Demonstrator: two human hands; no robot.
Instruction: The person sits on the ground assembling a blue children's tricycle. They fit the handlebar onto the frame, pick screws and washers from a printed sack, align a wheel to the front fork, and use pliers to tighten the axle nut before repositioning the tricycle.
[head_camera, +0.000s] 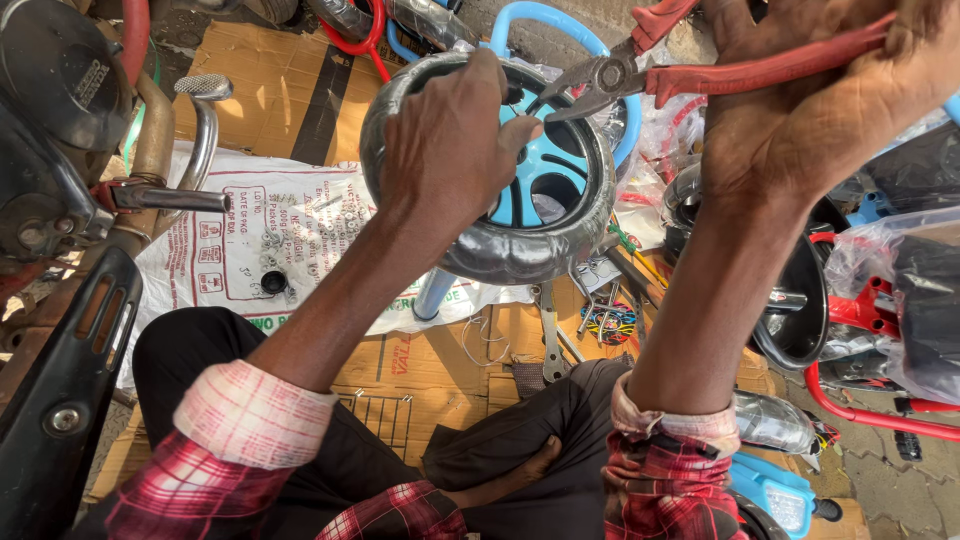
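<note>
My left hand (447, 140) grips the rim of a small wheel (520, 250), which has a black tyre wrapped in clear plastic and a light blue hub. My right hand (800, 100) holds red-handled pliers (640, 75) by the handles. The pliers' metal jaws point left and reach into the wheel's hub, just beside my left thumb. The wheel sits on a light blue tube frame (435, 295) held above my lap. Both sleeves are red plaid.
A motorcycle's footrest and engine (90, 190) crowd the left side. Flattened cardboard (400, 380) and a white printed sack (280, 240) cover the ground, with small metal parts and a spanner (550, 335) on them. Plastic-wrapped black and red tricycle parts (880, 300) lie to the right.
</note>
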